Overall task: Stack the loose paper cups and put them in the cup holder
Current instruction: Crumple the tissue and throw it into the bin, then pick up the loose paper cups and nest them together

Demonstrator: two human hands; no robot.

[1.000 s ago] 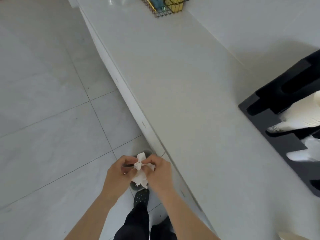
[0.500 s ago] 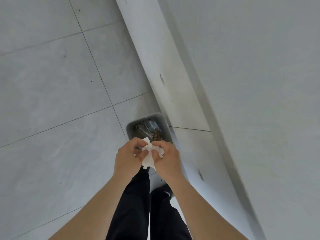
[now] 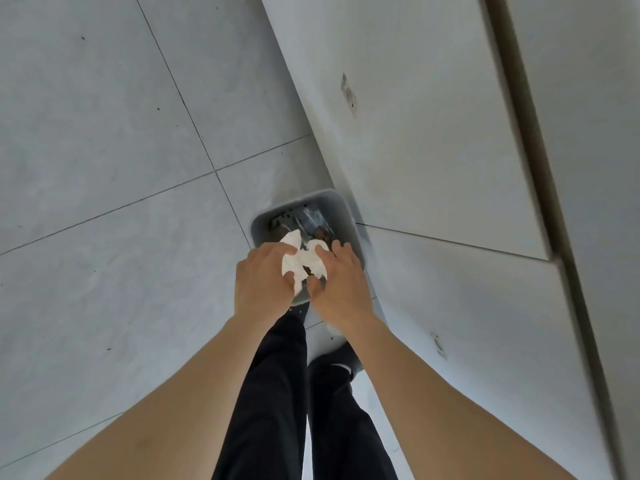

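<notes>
No paper cups and no cup holder are in view. I look straight down at the floor. My left hand (image 3: 264, 282) and my right hand (image 3: 337, 282) are side by side over a grey waste bin (image 3: 334, 202), with a crumpled white tissue (image 3: 300, 262) between them. The left hand's fingers still curl around the tissue. The right hand's fingers are spread and touch its edge. The bin holds clear plastic and dark scraps.
The bin stands on the grey tiled floor (image 3: 104, 168) against the white counter front (image 3: 433, 150), which runs diagonally along the right. My black trouser legs (image 3: 277, 393) and dark shoes are directly under my hands.
The view dropped from the countertop to the floor. Both hands carried the crumpled tissue forward over the bin, and the right hand's fingers have spread apart.
</notes>
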